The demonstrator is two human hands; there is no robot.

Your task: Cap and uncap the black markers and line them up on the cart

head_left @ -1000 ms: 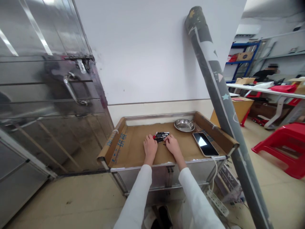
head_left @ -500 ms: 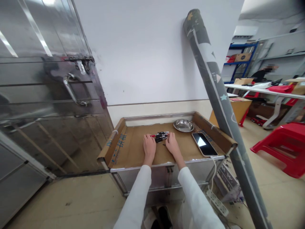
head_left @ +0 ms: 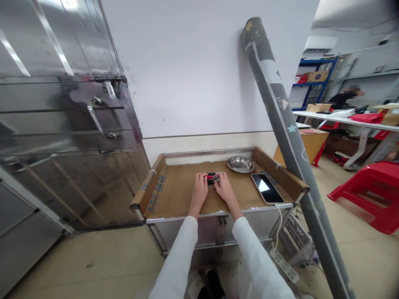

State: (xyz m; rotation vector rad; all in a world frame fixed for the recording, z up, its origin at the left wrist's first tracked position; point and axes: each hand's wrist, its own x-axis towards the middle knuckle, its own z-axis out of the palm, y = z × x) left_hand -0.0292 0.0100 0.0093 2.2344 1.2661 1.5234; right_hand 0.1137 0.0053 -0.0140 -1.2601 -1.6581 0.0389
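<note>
Several pens (head_left: 213,181), mostly black with a red one among them, lie close together on the brown cardboard tabletop (head_left: 181,182). My left hand (head_left: 200,189) has its fingers closed on the left ends of the pens. From the other side, my right hand (head_left: 225,187) pinches their right ends. Fingers cover parts of the pens, so how many each hand grips is hard to see.
A round steel dish (head_left: 240,164) sits at the back right of the tabletop. In front of it lies a phone (head_left: 267,189) with a white cable. Raised cardboard sides (head_left: 282,173) border the surface. A long patterned roll (head_left: 280,108) leans against the wall.
My left hand has moved right and slightly up, bringing both hands closer around the pens. The red pen now shows between the hands. The dish and phone have stayed put.
</note>
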